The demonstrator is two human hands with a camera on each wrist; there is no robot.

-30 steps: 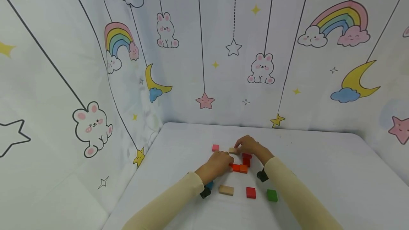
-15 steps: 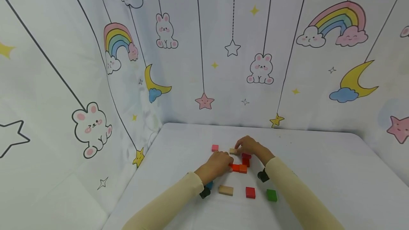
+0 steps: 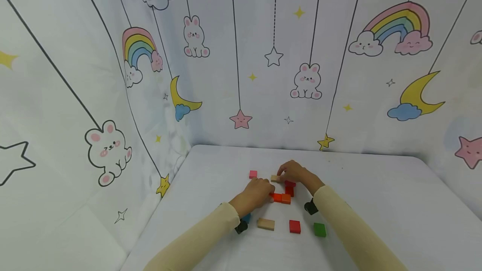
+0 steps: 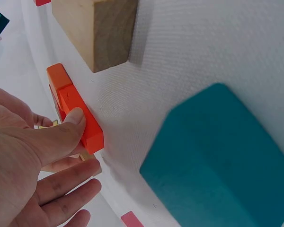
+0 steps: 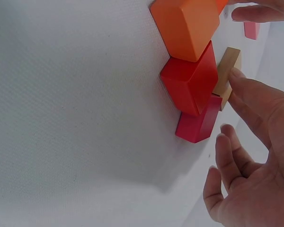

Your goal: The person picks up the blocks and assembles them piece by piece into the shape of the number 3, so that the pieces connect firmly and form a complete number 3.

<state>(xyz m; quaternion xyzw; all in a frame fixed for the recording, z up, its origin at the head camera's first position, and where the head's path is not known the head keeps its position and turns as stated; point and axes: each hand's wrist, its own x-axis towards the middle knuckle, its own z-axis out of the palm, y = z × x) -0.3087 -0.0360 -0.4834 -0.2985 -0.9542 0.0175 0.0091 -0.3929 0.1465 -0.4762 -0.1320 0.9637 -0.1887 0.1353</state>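
Note:
In the head view my left hand (image 3: 257, 192) is at the left end of a short row of blocks. Its thumb lies on a bright red-orange block (image 4: 92, 135), pinching it, with the index finger mostly hidden behind. An orange block (image 5: 182, 29) adjoins that one. From there a red block (image 5: 187, 87) and a crimson block (image 5: 199, 124) run on, end against end. Farther back, my right hand (image 3: 293, 172) pinches a plain wooden block (image 5: 230, 59) between thumb and index finger, beside the red and crimson blocks. Its other fingers are spread loosely.
Nearer me on the white table (image 3: 361, 187) are another wooden block (image 3: 266, 223), a red block (image 3: 295, 226) and a green block (image 3: 319, 229). A blue block (image 4: 217, 161) lies beneath the left wrist. One pink block (image 3: 253, 174) sits at the back left.
Both hands and the blocks keep nearly the same places. The head view has shifted very slightly.

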